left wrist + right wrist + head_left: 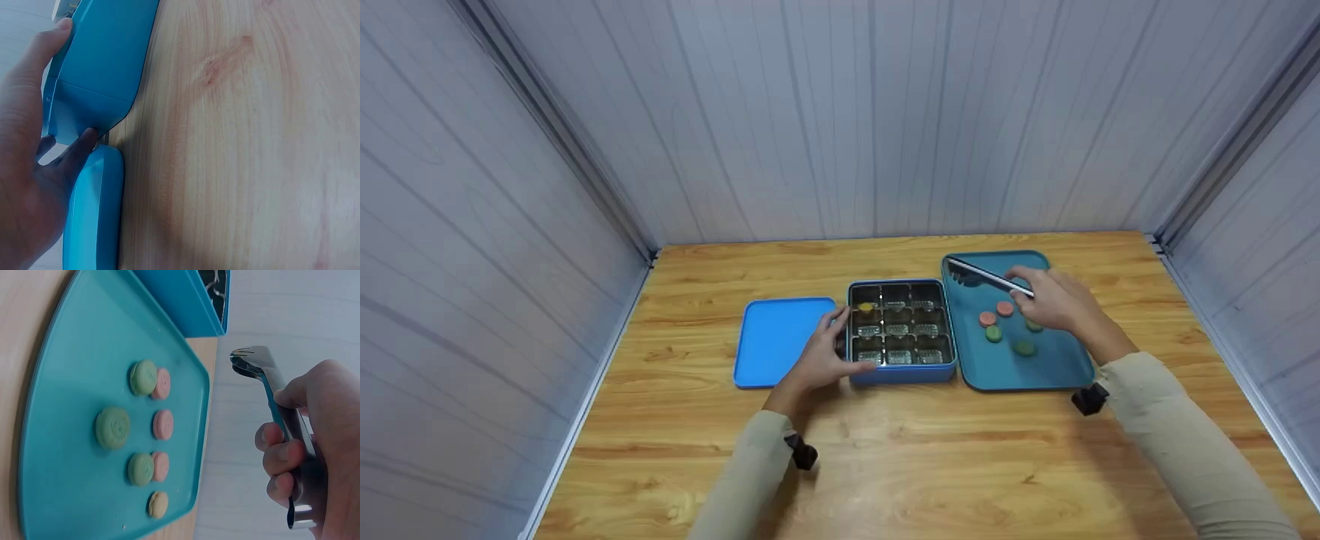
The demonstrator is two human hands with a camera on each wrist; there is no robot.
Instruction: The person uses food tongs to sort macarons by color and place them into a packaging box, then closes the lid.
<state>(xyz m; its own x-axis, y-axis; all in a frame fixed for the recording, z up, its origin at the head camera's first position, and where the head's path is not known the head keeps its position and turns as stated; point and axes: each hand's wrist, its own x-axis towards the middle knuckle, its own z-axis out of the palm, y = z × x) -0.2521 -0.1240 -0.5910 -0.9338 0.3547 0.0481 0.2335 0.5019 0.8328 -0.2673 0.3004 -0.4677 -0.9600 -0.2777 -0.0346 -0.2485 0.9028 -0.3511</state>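
My left hand [826, 356] rests against a blue box [904, 375], its fingers along the left side and its thumb at the front corner. Inside the box is a dark divider with several compartments; a yellow macaron [866, 307] sits in the back left one. In my right hand [1054, 300] I grip metal tongs [293, 422], with nothing between their tips. The tongs hover over the back of a teal tray [982, 367]. Green macarons [112, 428], pink macarons [163, 424] and one cream macaron [158, 504] lie on that tray.
A flat, bright blue lid [776, 341] lies on the wooden table [900, 457] to the left of the box. The tray stands close by the box's right side. Pale panelled walls [840, 120] enclose the table at the back and on both sides.
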